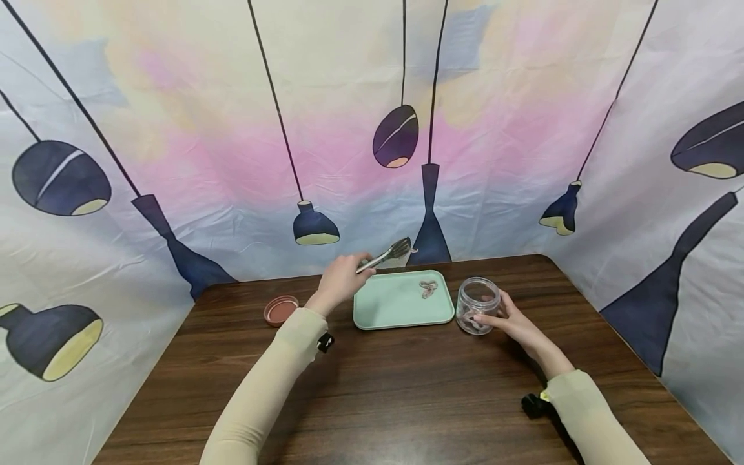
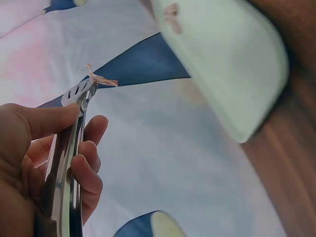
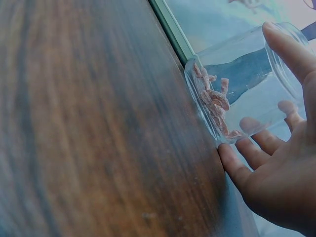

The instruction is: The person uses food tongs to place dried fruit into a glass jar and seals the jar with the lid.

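Observation:
My left hand grips a pair of metal tongs, raised above the far side of the mint-green tray. A thin, pinkish-brown dried strip is caught at their slotted tips. A few similar pieces lie toward the tray's right end. To the right of the tray, my right hand holds a clear jar, thumb on one side and fingers around the other. The jar stands upright on the table with its mouth uncovered. Several dried strips are heaped at its bottom.
A round reddish-brown lid lies left of the tray, close to my left wrist. Everything stands on a dark wood table. Behind it hangs a cloth backdrop printed with lamps, right along the table's far edge.

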Action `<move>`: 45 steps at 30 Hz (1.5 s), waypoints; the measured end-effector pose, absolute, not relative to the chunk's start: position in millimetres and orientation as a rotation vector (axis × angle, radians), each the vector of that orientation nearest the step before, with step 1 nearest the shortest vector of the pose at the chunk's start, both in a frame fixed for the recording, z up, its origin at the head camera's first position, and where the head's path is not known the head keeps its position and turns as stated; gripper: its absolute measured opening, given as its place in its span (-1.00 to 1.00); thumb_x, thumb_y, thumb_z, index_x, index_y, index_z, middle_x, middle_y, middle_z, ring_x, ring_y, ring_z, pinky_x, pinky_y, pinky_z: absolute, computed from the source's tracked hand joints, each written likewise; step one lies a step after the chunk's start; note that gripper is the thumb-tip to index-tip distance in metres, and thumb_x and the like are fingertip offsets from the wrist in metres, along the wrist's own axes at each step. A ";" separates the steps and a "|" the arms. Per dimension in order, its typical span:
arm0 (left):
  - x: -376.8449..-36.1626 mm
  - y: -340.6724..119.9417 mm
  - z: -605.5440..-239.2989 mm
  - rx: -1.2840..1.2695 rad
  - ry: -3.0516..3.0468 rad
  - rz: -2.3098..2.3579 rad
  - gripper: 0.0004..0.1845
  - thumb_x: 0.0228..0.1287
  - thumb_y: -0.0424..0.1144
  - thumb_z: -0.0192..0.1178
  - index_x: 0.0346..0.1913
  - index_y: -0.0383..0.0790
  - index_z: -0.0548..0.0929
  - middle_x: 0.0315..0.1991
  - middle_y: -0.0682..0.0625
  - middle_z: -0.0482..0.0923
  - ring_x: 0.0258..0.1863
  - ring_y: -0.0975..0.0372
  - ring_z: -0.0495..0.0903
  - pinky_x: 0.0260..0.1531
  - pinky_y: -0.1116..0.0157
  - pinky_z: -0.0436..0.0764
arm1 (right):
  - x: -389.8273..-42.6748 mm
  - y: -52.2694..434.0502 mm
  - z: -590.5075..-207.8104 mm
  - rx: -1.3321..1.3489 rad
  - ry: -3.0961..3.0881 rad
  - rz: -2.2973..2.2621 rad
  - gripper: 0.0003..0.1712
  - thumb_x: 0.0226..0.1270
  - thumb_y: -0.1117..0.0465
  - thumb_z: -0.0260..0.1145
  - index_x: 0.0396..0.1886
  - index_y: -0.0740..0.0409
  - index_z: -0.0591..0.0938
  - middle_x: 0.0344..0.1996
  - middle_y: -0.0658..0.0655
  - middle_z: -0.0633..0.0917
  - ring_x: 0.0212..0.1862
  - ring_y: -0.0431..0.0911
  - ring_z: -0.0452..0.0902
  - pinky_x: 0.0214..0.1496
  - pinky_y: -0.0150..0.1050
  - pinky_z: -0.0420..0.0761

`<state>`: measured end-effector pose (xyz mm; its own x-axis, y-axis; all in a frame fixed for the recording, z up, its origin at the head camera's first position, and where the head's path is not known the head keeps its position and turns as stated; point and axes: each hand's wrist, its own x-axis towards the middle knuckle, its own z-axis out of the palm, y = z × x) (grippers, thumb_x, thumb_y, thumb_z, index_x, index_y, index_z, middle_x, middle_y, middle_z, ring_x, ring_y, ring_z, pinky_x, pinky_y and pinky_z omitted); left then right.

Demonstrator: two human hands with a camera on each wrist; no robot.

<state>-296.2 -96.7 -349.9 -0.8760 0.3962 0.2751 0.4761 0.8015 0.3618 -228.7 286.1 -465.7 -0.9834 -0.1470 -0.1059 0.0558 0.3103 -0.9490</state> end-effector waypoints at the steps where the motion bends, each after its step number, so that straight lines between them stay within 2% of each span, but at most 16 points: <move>1: -295.8 -97.3 -346.1 -0.686 -2.793 -0.654 -0.72 0.44 -0.12 0.26 0.12 -0.08 0.67 -0.50 0.03 0.55 -0.66 0.19 0.39 -0.64 0.25 0.32 | -228.8 286.3 -466.2 -0.082 2.397 -1.748 0.18 0.36 -0.01 0.41 0.65 -0.05 -0.21 0.56 0.36 -0.02 0.56 0.38 -0.29 0.41 0.41 -0.02; 8: -289.6 -98.2 -323.1 -0.668 -2.725 -0.697 -0.70 0.45 -0.06 0.24 0.15 -0.05 0.66 -0.45 0.02 0.62 -0.70 0.20 0.32 -0.66 0.26 0.26 | -228.5 286.1 -467.7 -0.074 2.396 -1.739 0.18 0.36 -0.03 0.41 0.65 -0.05 -0.21 0.56 0.36 -0.02 0.56 0.38 -0.28 0.41 0.40 -0.01; 18: -286.5 -82.0 -319.9 -0.688 -2.685 -0.719 -0.69 0.43 -0.07 0.27 0.15 -0.04 0.68 -0.33 0.01 0.70 -0.66 0.20 0.40 -0.62 0.25 0.33 | -229.8 287.5 -469.3 -0.068 2.404 -1.724 0.21 0.34 -0.08 0.42 0.65 -0.04 -0.23 0.57 0.37 -0.05 0.56 0.37 -0.29 0.41 0.41 -0.01; 25: -282.4 -63.5 -323.6 -0.752 -2.677 -0.793 -0.68 0.45 -0.07 0.26 0.17 -0.05 0.67 -0.51 0.06 0.59 -0.74 0.24 0.29 -0.68 0.30 0.26 | -228.2 286.5 -467.8 -0.073 2.406 -1.708 0.21 0.35 -0.09 0.41 0.65 -0.04 -0.25 0.57 0.39 -0.08 0.56 0.38 -0.30 0.41 0.42 -0.01; 31: -279.5 -48.2 -326.6 -0.797 -2.678 -0.809 -0.70 0.45 -0.08 0.26 0.15 -0.05 0.67 -0.43 0.08 0.65 -0.73 0.26 0.30 -0.67 0.32 0.26 | -228.8 287.2 -467.2 -0.080 2.406 -1.719 0.19 0.35 -0.07 0.41 0.65 -0.06 -0.22 0.57 0.38 -0.06 0.56 0.38 -0.29 0.41 0.41 0.00; 38: -275.5 -29.7 -331.7 -0.842 -2.670 -0.820 -0.69 0.45 -0.05 0.25 0.15 -0.04 0.67 -0.54 0.10 0.54 -0.73 0.28 0.26 -0.65 0.32 0.23 | -227.7 287.5 -467.3 -0.067 2.397 -1.726 0.20 0.36 -0.05 0.41 0.65 -0.07 -0.24 0.57 0.39 -0.07 0.56 0.38 -0.30 0.41 0.41 -0.01; 45: -270.1 -16.7 -340.3 -0.902 -2.665 -0.819 -0.71 0.46 -0.06 0.24 0.14 -0.04 0.68 -0.56 0.13 0.51 -0.73 0.28 0.26 -0.64 0.33 0.22 | -227.9 285.7 -466.3 -0.070 2.398 -1.730 0.20 0.36 -0.04 0.41 0.66 -0.06 -0.24 0.57 0.39 -0.07 0.56 0.38 -0.30 0.41 0.41 -0.02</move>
